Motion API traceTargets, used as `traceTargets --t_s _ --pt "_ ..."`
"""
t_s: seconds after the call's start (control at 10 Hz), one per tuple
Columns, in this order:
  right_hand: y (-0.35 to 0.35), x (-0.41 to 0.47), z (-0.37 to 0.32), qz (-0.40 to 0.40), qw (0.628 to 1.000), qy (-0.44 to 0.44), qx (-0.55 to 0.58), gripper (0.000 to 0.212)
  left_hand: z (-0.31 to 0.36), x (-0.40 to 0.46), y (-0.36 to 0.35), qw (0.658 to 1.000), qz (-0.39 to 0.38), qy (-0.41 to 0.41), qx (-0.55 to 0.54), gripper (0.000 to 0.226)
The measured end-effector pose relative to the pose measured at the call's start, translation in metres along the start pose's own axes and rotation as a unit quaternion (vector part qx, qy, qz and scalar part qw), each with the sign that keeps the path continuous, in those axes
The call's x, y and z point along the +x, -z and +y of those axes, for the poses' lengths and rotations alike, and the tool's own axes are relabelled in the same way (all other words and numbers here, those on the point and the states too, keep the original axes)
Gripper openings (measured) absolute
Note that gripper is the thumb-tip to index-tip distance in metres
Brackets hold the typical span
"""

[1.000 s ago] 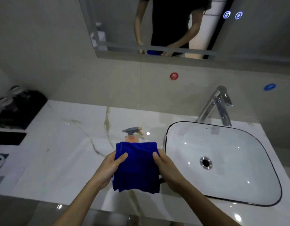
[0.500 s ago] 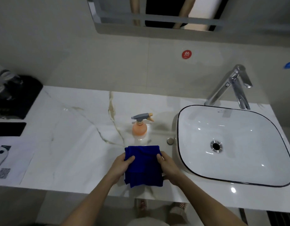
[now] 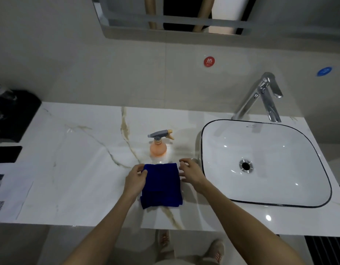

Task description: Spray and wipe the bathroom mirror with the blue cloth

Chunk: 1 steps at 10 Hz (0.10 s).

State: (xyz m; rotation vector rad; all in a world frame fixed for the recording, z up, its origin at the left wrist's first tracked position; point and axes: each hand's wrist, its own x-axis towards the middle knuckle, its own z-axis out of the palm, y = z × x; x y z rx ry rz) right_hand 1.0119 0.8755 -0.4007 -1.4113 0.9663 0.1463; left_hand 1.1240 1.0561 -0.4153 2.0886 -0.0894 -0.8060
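head view, left hand (image 3: 135, 180) pinching blue cloth (image 3: 161, 185)

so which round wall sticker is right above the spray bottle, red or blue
The red sticker, on the wall roughly above the spray bottle. The blue sticker sits far right, beyond the tap.

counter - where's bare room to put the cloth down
Widest bare patch: counter between the black tray, paper and spray bottle. Also behind the bottle, up to the wall. Crowded: between bottle, cloth and sink.
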Motion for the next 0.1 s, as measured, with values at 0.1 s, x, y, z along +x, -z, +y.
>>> traceTargets --t_s 0.1 --pt "0.0152 -0.0158 -0.0184 0.0 0.999 0.053 0.004 0.023 0.0255 -0.0091 -0.005 0.997 0.017 -0.067 -0.025 0.022"
